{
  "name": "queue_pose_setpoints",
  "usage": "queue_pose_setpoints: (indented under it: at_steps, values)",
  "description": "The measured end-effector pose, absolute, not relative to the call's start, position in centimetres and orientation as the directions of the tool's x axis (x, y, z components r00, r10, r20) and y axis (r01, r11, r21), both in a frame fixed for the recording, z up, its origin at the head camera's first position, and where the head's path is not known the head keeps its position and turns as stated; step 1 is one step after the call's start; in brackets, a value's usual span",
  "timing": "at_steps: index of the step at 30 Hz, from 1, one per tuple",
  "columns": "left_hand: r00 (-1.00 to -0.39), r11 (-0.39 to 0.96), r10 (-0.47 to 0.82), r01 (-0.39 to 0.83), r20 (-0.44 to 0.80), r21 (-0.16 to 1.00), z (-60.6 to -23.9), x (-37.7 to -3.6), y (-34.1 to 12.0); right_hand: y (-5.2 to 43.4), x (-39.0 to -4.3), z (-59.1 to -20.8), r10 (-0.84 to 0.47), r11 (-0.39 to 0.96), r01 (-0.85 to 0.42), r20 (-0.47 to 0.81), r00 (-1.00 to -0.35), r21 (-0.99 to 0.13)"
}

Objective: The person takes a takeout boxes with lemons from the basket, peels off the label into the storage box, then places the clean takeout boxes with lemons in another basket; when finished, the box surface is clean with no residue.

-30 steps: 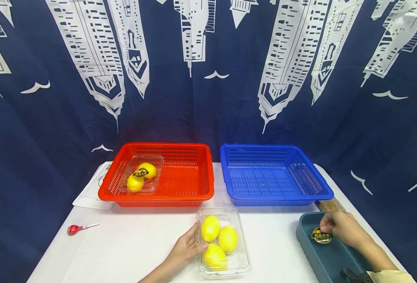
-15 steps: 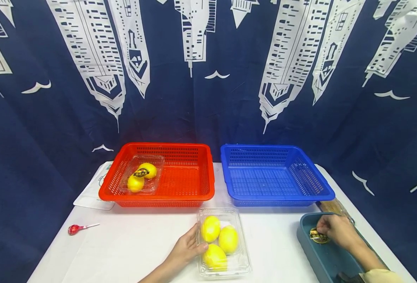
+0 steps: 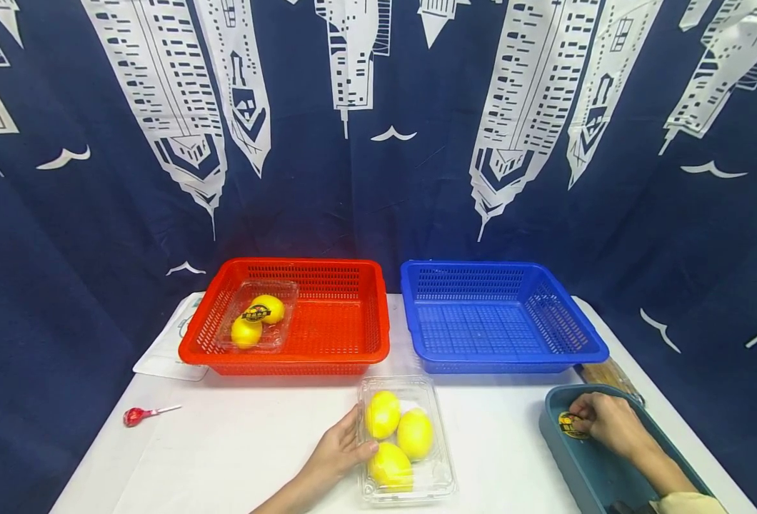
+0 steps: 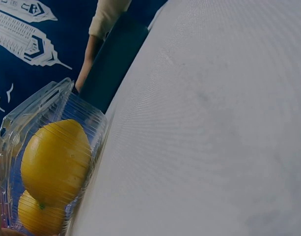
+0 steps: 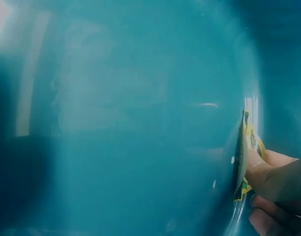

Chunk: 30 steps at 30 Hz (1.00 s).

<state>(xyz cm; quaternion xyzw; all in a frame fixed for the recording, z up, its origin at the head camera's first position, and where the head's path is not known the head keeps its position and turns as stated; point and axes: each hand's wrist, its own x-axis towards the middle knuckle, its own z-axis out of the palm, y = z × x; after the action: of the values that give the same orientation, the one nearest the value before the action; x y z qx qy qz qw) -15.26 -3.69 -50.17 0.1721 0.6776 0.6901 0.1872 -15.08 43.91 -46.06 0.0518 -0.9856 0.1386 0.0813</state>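
A clear plastic clamshell box (image 3: 441, 457) lies on the white table in front of me, with three lemons (image 3: 415, 434) inside. My left hand (image 3: 336, 451) grips its left side, thumb on the upper edge. The left wrist view shows two of the lemons (image 4: 56, 162) close up through the ribbed wall. On the right, my right hand (image 3: 613, 425) reaches into a teal tray (image 3: 561, 464) and pinches a round black-and-gold sticker label (image 3: 569, 427). Seen edge-on in the right wrist view, the label (image 5: 242, 157) is between thumb and fingers, near the tray wall.
A red basket (image 3: 353, 360) at the back left contains another clear box with two lemons and a label. Right of it is a blue basket (image 3: 507, 360). A red lollipop (image 3: 134, 416) lies at the left. A brown wooden object (image 3: 603, 375) is partly hidden behind the tray.
My right hand has shifted slightly left and up in the head view within the tray, and the label has moved with it. My left hand and the clamshell box stay where they were.
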Motion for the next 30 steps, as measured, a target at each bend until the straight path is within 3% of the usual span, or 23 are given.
queue_pose_setpoints:
  at_steps: [8, 17, 30]
  values:
    - [-0.871, -0.020, 0.492, -0.018, -0.006, 1.000, -50.1, -15.3, -3.7, 44.0, -14.9, -46.1, -0.077, 0.964, -0.107, 0.132, -0.988, -0.244]
    - [-0.872, -0.029, 0.490, -0.028, -0.010, 0.999, -50.2, -15.2, -3.6, 44.5, -15.2, -45.3, -0.010, 0.952, -0.020, 0.035, -0.999, -0.306]
    - [-0.872, -0.012, 0.489, -0.016, -0.008, 1.000, -50.2, -15.2, -3.7, 44.9, -14.9, -44.7, -0.004, 0.948, -0.034, 0.097, -0.995, -0.315]
